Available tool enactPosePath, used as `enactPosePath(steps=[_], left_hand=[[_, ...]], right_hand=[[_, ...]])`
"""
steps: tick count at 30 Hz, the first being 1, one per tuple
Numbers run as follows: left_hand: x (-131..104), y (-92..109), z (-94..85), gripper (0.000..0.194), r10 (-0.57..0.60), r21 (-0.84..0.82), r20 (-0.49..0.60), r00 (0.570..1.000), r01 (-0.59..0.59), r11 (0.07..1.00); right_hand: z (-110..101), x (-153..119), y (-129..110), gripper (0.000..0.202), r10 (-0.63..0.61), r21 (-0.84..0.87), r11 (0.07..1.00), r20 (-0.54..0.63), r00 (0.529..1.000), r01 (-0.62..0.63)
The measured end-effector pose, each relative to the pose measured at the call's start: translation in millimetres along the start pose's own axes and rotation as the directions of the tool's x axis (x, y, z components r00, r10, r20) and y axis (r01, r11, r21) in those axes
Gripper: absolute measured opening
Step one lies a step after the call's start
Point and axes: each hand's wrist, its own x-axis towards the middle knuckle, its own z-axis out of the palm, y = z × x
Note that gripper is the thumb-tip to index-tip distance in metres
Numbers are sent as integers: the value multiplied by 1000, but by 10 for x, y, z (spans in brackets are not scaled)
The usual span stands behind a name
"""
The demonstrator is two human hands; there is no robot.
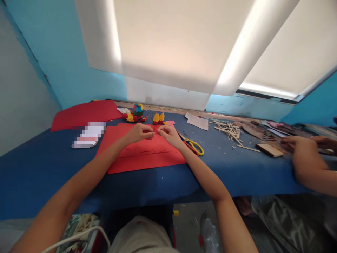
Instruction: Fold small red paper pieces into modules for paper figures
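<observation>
Over stacked red paper sheets (113, 165) on the blue table, my left hand (140, 133) and my right hand (170, 135) are close together, fingers curled and pinched. A small red piece (156, 129) shows between the fingertips, hard to tell from the red sheets behind. My right hand is closed on it; what my left fingers hold is too small to make out. Cut red scraps (138, 147) lie below the hands. Scissors (195, 147) with yellow and red handles rest beside my right wrist.
Behind the hands stand folded-paper figures (138, 110) and yellow-red pieces (158, 118). A phone (89, 135) lies left, near more red paper (84, 114). Rightward are white paper (197, 121), thin sticks (229, 131), a wooden block (270, 150) and another person's arm (308, 154).
</observation>
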Motion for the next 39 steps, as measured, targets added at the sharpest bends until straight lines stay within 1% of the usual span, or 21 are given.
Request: enactPosePath(steps=[3,8,10,13,16,18,20,22,24,28,30,33,37,39], left_hand=[[5,0,-15,23,-25,-19,25,999,26,999],[15,-22,-38,22,-39,-36,44,998,41,999],[14,-25,-29,21,-27,-35,13,1000,28,999],[9,-24,4,16,-7,-39,-69,998,4,999],[1,-9,39,16,-10,-58,-142,990,1,998],[-4,5,55,18,-25,-77,-154,988,13,997],[-4,6,64,20,-42,-101,-128,991,29,994],[2,-15,70,20,-52,-131,-100,994,39,991],[16,-58,77,21,-54,-167,-103,993,37,985],[44,-142,102,22,-42,-219,-110,993,17,976],[52,-159,110,23,-43,-224,-110,993,17,975],[55,-164,97,25,-35,-212,-89,995,16,977],[45,-164,59,25,-10,-182,-10,1000,8,983],[35,-158,52,25,-2,-168,29,1000,7,986]], right_hand=[[28,-13,-3,27,-37,-42,998,-1,999,37],[75,-34,9,28,-67,-79,995,-42,997,64],[86,-35,28,29,-72,-72,995,-50,996,68],[92,-34,43,30,-66,-35,997,-65,996,64],[90,-35,27,27,-62,-17,998,-108,992,61],[88,-33,14,29,-65,-7,998,-134,989,65],[86,-26,10,33,-57,37,997,-136,989,63],[87,-16,16,38,-40,118,992,-118,992,54],[92,-7,25,41,-28,186,981,-111,993,48],[101,-3,30,41,-27,238,969,-162,986,66],[85,-5,24,42,-29,249,966,-166,986,71],[23,-8,1,37,-36,200,978,-112,993,58],[-61,-15,-49,31,-70,1,998,-113,991,70],[-69,-21,-64,28,-80,-85,994,-93,992,72]])
